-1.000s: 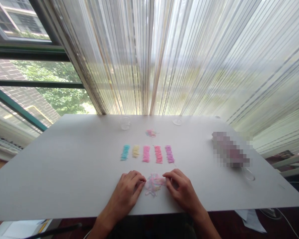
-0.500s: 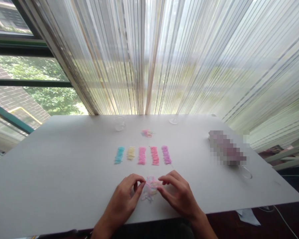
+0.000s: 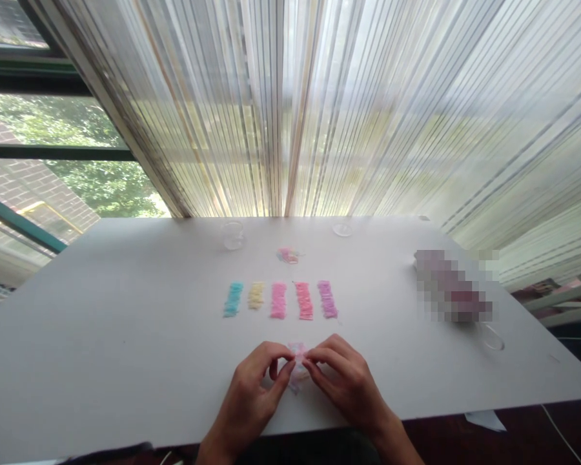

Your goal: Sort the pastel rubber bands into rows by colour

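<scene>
The left hand (image 3: 257,382) and right hand (image 3: 346,373) pinch pale bits (image 3: 299,356), partly hiding the pile (image 3: 295,387) beneath, with five coloured rows (image 3: 278,301), a smaller heap (image 3: 288,256) and a clear cup (image 3: 233,236) beyond.

Head-worn view, forward and down

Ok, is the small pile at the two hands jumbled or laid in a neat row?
Jumbled: the pile, though partly covered, shows pale pink and lilac pieces overlapping unevenly, with no straight row.

left hand (image 3: 254,387) curled | right hand (image 3: 348,374) curled | fingers (image 3: 279,352) nearly meeting, grip unclear
</scene>
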